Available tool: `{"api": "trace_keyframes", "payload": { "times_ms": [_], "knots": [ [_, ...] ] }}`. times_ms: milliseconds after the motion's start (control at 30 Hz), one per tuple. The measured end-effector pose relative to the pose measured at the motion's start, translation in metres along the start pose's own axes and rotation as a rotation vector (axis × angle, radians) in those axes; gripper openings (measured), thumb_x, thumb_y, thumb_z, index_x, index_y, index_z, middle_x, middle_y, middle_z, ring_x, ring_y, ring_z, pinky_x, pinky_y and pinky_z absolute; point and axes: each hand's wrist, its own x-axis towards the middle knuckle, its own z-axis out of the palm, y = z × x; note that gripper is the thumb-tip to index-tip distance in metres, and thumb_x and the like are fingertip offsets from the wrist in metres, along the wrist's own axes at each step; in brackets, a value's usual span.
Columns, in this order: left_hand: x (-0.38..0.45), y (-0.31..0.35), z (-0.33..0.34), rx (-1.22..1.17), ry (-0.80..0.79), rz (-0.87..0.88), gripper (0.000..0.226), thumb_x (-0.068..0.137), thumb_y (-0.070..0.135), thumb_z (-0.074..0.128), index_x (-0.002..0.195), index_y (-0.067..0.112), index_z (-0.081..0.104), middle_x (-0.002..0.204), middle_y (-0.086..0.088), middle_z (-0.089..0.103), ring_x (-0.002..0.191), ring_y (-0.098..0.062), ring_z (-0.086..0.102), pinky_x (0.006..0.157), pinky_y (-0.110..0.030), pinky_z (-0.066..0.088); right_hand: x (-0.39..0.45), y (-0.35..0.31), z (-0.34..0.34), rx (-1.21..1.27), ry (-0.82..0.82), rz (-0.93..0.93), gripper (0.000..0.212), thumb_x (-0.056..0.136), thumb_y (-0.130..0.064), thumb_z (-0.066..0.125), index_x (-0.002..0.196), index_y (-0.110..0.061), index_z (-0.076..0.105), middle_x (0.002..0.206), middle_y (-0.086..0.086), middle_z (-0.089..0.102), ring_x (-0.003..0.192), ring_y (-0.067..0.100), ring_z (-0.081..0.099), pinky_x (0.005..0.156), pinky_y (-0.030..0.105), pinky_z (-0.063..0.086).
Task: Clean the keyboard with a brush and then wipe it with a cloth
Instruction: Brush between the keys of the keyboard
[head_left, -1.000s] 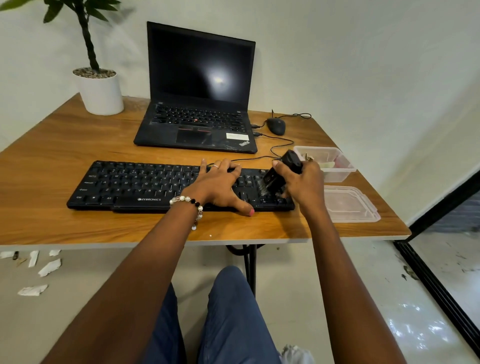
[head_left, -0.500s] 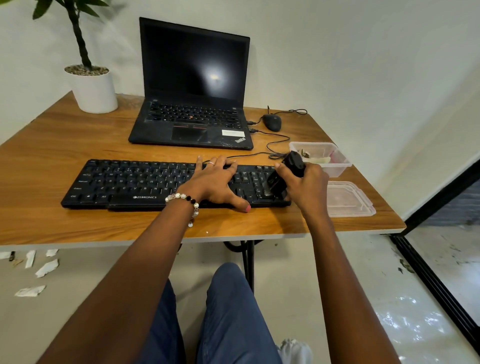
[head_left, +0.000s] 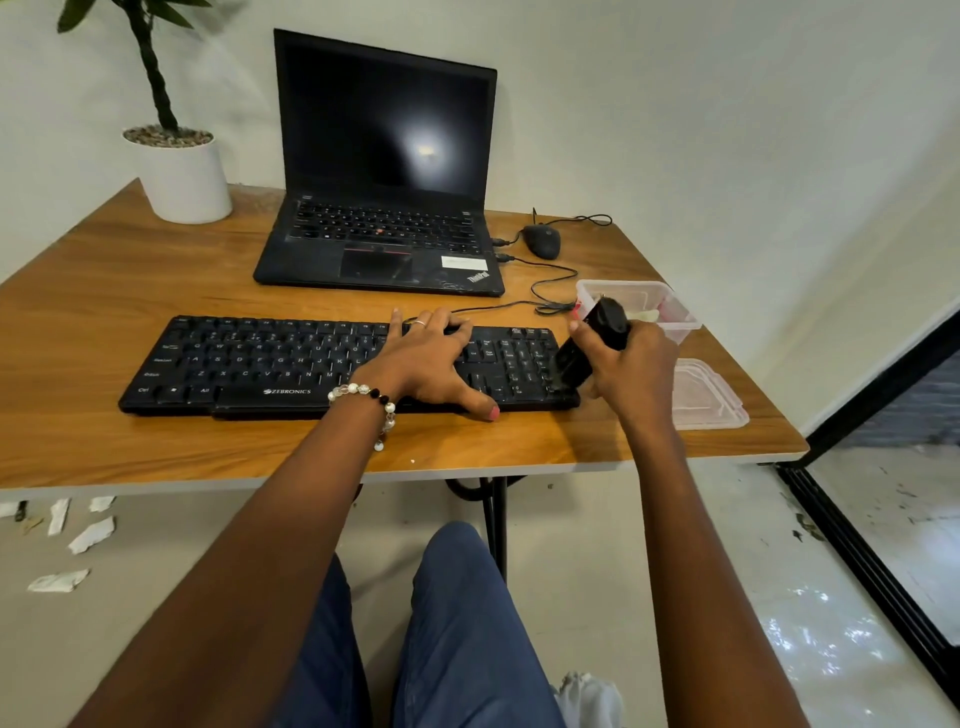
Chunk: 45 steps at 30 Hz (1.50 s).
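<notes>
The black keyboard (head_left: 291, 364), marked ZEBRONICS, lies near the table's (head_left: 104, 291) front edge. The left hand (head_left: 426, 364) rests flat on it, fingers spread. The right hand (head_left: 631, 369) grips a black brush (head_left: 587, 345), bristles seemingly touching the keyboard's right end. Behind stands a ThinkPad laptop (head_left: 379, 171).

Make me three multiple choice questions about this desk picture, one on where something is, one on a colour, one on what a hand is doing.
1. Where does the brush touch the keyboard?
A. its left end
B. its right end
C. its middle

2. What colour is the plant pot?
A. white
B. red
C. black

3. What is the left hand doing?
A. gripping the mouse
B. holding a cloth
C. resting flat on the keyboard

Answers: 1 B, the right hand holds the brush at the number-pad end. 2 A, the pot is plain white. 3 C, its fingers lie spread over the keys.
</notes>
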Motion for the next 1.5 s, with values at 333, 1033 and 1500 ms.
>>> {"api": "trace_keyframes", "payload": {
  "times_ms": [333, 1033, 1500],
  "knots": [
    [0.001, 0.0, 0.001, 0.013, -0.009, -0.004, 0.129, 0.056, 0.087, 0.059, 0.154, 0.022, 0.007, 0.158, 0.0, 0.007, 0.146, -0.028, 0.004, 0.114, -0.06, -0.013, -0.014, -0.006, 0.011, 0.303, -0.156, 0.083, 0.029, 0.085, -0.038, 0.072, 0.097, -0.013, 0.068, 0.085, 0.004, 0.073, 0.055, 0.015, 0.066, 0.045, 0.025, 0.05],
    [0.0, -0.001, 0.002, 0.007, 0.011, 0.001, 0.13, 0.055, 0.088, 0.058, 0.155, 0.022, 0.008, 0.155, 0.004, 0.011, 0.145, -0.026, 0.004, 0.114, -0.059, -0.014, 0.027, -0.036, 0.038, -0.029, -0.201, -0.05, 0.034, 0.087, -0.043, 0.068, 0.082, -0.01, 0.061, 0.08, 0.01, 0.07, 0.05, 0.019, 0.066, 0.045, 0.023, 0.051],
    [0.0, -0.001, 0.001, 0.007, 0.01, 0.004, 0.129, 0.056, 0.087, 0.058, 0.155, 0.021, 0.008, 0.156, 0.004, 0.01, 0.145, -0.027, 0.004, 0.114, -0.06, -0.012, 0.038, -0.041, 0.038, 0.048, -0.197, -0.002, 0.041, 0.082, -0.049, 0.069, 0.09, -0.009, 0.066, 0.087, 0.009, 0.072, 0.058, 0.023, 0.07, 0.054, 0.038, 0.059]
  ]
}}
